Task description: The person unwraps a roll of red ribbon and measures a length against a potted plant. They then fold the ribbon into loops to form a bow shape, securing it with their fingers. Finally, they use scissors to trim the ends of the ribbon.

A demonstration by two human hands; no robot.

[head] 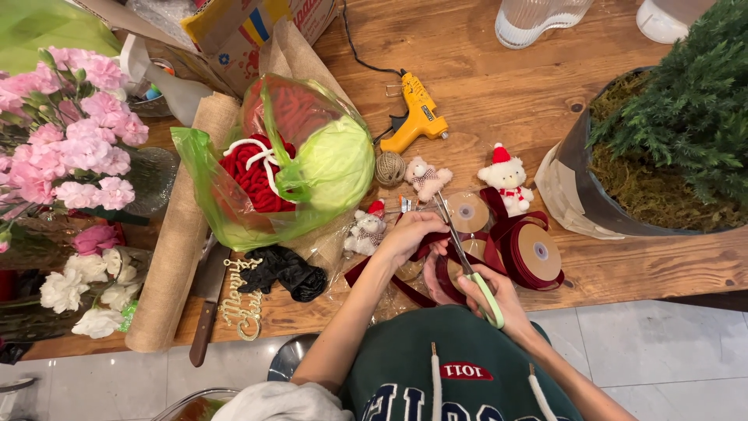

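The right hand (487, 290) is closed around the pale green handles of a pair of scissors (465, 257), whose blades point up and away from the person, past the left hand (409, 234). The left hand is curled shut, pinching a length of dark red ribbon (436, 273) just beside the blades; the ribbon loops down between the two hands and trails toward the table edge. Just right of the right hand stands a spool of the same ribbon (536, 253), and beyond it a small white bear in a red hat (506, 181). Above the left hand lie a second small bear (425, 176), a ball of twine (389, 167) and a yellow glue gun (416, 117). Well to the left of the left hand sits a green plastic bag (312, 171) on the wooden table (662, 257).
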